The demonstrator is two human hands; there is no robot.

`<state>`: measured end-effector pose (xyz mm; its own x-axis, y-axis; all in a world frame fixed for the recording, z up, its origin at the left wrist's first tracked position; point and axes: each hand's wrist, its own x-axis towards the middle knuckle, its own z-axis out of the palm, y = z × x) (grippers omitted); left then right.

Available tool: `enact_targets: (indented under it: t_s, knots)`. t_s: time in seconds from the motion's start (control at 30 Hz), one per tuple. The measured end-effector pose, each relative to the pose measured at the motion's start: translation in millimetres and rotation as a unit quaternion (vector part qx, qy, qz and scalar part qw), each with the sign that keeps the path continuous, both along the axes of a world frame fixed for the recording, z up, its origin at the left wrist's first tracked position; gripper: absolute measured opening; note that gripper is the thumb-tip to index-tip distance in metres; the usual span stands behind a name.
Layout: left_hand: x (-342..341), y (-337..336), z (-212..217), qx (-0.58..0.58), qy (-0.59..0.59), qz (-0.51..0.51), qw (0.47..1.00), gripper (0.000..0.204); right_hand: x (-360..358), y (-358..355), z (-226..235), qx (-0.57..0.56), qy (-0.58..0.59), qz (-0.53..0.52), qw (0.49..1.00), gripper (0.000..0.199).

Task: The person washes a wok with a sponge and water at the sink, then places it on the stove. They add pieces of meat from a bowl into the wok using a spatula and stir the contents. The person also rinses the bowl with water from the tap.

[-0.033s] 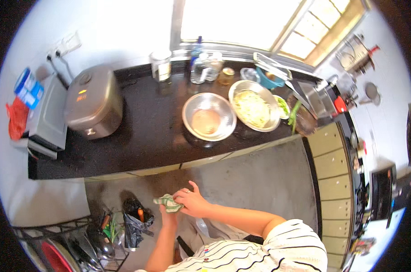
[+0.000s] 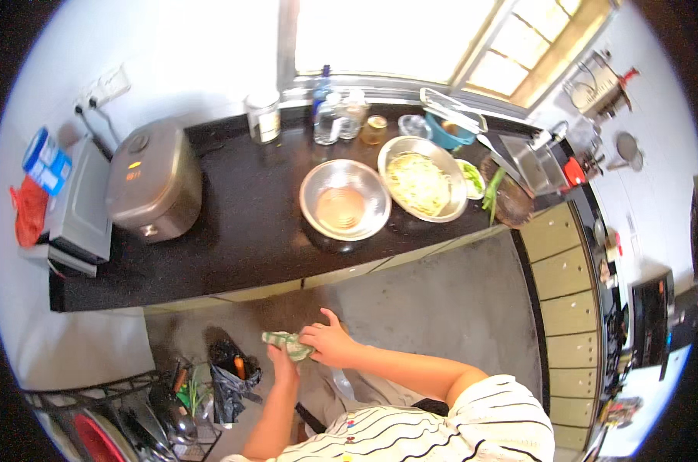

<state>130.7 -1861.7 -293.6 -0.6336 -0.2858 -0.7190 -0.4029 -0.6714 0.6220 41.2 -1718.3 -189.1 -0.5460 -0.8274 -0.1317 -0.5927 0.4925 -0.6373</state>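
I held a small green-and-white cloth between both hands, low in front of me and over the concrete floor. My left hand gripped it from below, and my right hand was closed over its right end, thumb up. I judged this to be the wiping-of-hands step, with the cloth bunched and worked between my palms. The next move, as I saw it, called for letting one hand go and carrying the cloth somewhere to set it down.

At eight o'clock from my hands a black bag sat open with an orange scrap in it. Beyond, at twelve o'clock, the black table carried an empty steel bowl just beside a steel bowl of pale shredded vegetable, and at ten o'clock a grey rice cooker.
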Motion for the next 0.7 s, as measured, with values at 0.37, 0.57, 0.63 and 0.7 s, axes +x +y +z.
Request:
enact_targets:
  t_s: [0.37,0.57,0.63,0.7]
  knots:
    - [-154.6,304.6,143.9,-0.012,0.266,-0.609,0.747,0.028,-13.1,341.1,64.6,-0.055,0.110,-0.126,0.984,0.024]
    - [-213.4,460.2,161.2,-0.010,0.283,-0.720,0.633,0.028,-27.7,482.7,89.5,-0.075,0.093,-0.203,0.972,0.028]
    - [-233.2,503.2,163.8,-0.006,0.261,-0.744,0.615,0.028,-41.0,518.4,90.8,-0.078,0.105,-0.224,0.966,0.030]
    - [-251.1,541.7,152.5,0.041,0.235,-0.754,0.613,0.029,-56.6,549.9,86.4,-0.077,0.122,-0.243,0.959,0.029]
